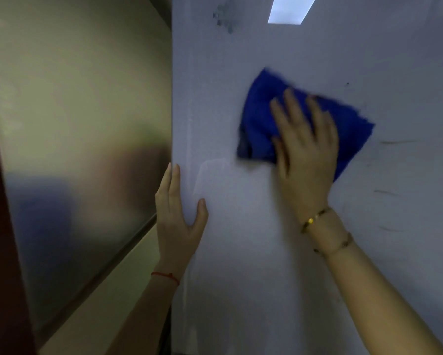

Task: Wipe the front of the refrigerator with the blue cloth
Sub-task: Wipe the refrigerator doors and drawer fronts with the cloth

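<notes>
The pale grey refrigerator front (pixel 305 252) fills the right two thirds of the head view, glossy, with dark scuff marks on its right side. A folded blue cloth (pixel 261 124) lies flat against it at upper centre. My right hand (pixel 307 149) presses on the cloth with spread fingers; its outline is blurred. My left hand (pixel 176 216) wraps the refrigerator's left edge, thumb on the front, fingers around the side. A red string sits on the left wrist, thin bracelets on the right.
A brushed metal panel (pixel 82 139) stands to the left, close beside the refrigerator, with a dark strip along its lower edge. A dark brown frame (pixel 0 252) borders the far left. A ceiling light reflects at the top of the door (pixel 289 8).
</notes>
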The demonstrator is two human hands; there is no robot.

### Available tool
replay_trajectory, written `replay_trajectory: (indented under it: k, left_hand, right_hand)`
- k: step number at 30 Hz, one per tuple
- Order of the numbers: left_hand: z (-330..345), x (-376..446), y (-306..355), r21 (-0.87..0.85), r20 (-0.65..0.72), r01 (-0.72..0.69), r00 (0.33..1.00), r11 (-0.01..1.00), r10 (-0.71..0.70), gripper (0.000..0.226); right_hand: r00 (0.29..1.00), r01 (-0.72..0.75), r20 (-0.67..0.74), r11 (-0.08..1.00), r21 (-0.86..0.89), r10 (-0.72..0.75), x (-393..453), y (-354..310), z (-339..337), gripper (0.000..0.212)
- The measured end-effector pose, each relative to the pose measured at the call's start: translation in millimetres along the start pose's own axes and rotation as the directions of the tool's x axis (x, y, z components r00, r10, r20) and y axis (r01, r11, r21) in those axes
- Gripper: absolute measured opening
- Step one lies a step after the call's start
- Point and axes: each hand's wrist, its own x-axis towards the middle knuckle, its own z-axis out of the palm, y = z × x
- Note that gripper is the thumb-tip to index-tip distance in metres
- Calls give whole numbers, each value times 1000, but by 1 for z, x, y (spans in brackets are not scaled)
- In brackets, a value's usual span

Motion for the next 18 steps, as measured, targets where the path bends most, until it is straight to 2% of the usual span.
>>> replay_trajectory:
  k: [3,5,7,9,11,12,14,16,18]
  left_hand:
    - [0,1,-1,1,-4,2,1000,1000,-2,68]
    - [0,1,1,1,-9,-4,1000,1000,4,67]
    - [0,2,2,0,-16,-5,1000,1000,5,67]
    - [-1,1,3,0,-15,-3,1000,1000,3,67]
    - [-2,2,4,4,-12,1,1000,1000,-1,67]
    - [-2,4,5,11,-8,2,1000,1000,-2,68]
    - [-2,9,6,33,-2,-6,1000,999,6,69]
    - [-1,15,8,49,-6,-18,1000,999,18,71]
    - [0,19,9,50,-9,-25,1000,998,26,71]
  right_hand:
    - [934,297,190,954,50,-301,-65,-1,-6,50]
    - [900,373,227,927,40,-372,-73,19,-18,51]
    - [939,306,166,952,-8,-300,-45,36,-22,49]
    - [990,132,51,991,-21,-131,0,40,-19,43]
    - [1000,-19,-22,1000,14,20,36,25,-10,41]
    - [999,-35,-41,999,21,36,41,14,-4,42]
    - [995,99,-12,995,27,-99,19,-6,6,42]
    - [943,305,118,951,60,-310,-32,-14,5,45]
    - [892,397,206,915,69,-402,-64,-2,-8,46]
